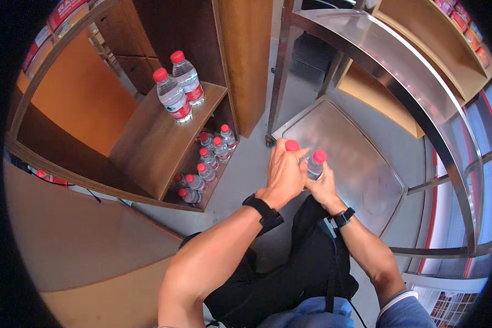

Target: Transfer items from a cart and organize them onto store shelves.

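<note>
My left hand point(285, 176) is wrapped around a red-capped plastic water bottle point(292, 145), most of which the fingers hide. Close beside it, my right hand point(324, 182) grips a second clear bottle with a red cap point(315, 165). Both bottles are above the lower metal shelf of a cart point(352, 151). To the left, two water bottles point(173, 96) with red and white labels stand on a brown wooden shelf point(160, 143). Below that shelf, several more red-capped bottles point(207, 173) stand in the lower compartment.
The cart's upper metal shelf point(418, 53) curves along the right, with its leg point(281, 82) near the wooden cabinet side point(246, 61). A light wooden shelf unit point(430, 37) holding colourful packages is at the upper right. A white wire basket point(451, 305) is at the lower right.
</note>
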The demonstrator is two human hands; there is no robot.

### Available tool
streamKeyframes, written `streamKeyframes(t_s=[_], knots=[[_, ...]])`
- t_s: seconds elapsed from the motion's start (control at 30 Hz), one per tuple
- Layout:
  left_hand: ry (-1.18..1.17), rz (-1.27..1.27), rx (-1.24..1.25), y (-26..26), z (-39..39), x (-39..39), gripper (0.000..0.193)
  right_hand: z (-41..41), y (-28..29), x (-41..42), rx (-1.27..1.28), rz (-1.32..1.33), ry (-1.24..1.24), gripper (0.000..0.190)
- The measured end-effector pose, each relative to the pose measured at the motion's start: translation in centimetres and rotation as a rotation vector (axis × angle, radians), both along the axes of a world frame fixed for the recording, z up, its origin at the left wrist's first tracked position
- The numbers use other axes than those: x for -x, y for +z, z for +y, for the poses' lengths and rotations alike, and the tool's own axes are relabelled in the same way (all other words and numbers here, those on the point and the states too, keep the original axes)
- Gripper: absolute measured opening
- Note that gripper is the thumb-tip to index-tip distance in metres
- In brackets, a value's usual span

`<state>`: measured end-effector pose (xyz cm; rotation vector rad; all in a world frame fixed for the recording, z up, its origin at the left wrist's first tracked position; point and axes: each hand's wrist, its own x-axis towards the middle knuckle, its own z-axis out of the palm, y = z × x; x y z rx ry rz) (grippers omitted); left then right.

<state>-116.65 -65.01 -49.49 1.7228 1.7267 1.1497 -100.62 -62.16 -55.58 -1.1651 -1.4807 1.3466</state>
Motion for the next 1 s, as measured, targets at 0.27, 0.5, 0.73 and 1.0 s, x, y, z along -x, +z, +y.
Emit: streamKeyframes(t_s=[0.27,0.5,0.73,1.0], knots=[[0.043,-0.127,0.023,-0.5,4.9,-3.0,0.049,5.9,-5.1,-5.3,-0.434,-0.661,-0.308,0.070],[0.108,-0.124,0.131,-3.4,8.5,-2.8,0.063,7.3,-7.3,-10.0,0.217,-0.291,-0.242,0.063],[0.156,-0.160,0.211,-5.1,11.0,-0.8,0.063,7.0,-6.3,-7.9,-0.118,-0.747,0.019,0.072],[0.152,-0.167,0.236,-5.5,10.9,0.4,0.062,6.0,-5.3,-5.2,-0.089,-0.763,0.096,0.070]])
